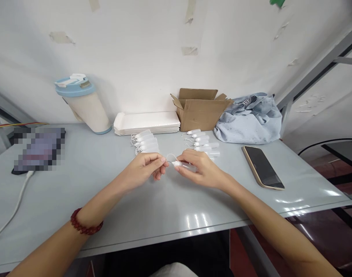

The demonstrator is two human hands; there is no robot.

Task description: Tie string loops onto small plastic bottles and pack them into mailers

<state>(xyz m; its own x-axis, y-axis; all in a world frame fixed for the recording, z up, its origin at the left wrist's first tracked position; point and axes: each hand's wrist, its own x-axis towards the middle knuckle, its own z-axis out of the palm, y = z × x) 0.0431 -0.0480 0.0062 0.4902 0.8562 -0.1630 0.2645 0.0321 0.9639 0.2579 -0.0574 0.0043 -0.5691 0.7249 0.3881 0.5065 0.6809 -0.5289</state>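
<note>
A small clear squeeze bottle [190, 166] with a white cap is in my right hand [203, 167], its fingers closed around the body and its nozzle pointing left. My left hand [150, 166] pinches the far end of the thin needle-like tip [169, 161] that sticks out of the nozzle. What exactly sits between those fingertips is too small to tell. A thin white cord [173, 155] arches between the cap and my left fingertips. Behind my left hand lies a group of similar bottles [145, 141]. More bottles [201, 140] lie behind my right hand.
Against the wall stand a blue-lidded tumbler [85, 104], a stack of white boxes [147, 122], an open cardboard box [200, 115] and a light blue cloth bag [248, 121]. A phone [264, 167] lies right; a blurred, cabled device [39, 150] lies left on the grey table [153, 215].
</note>
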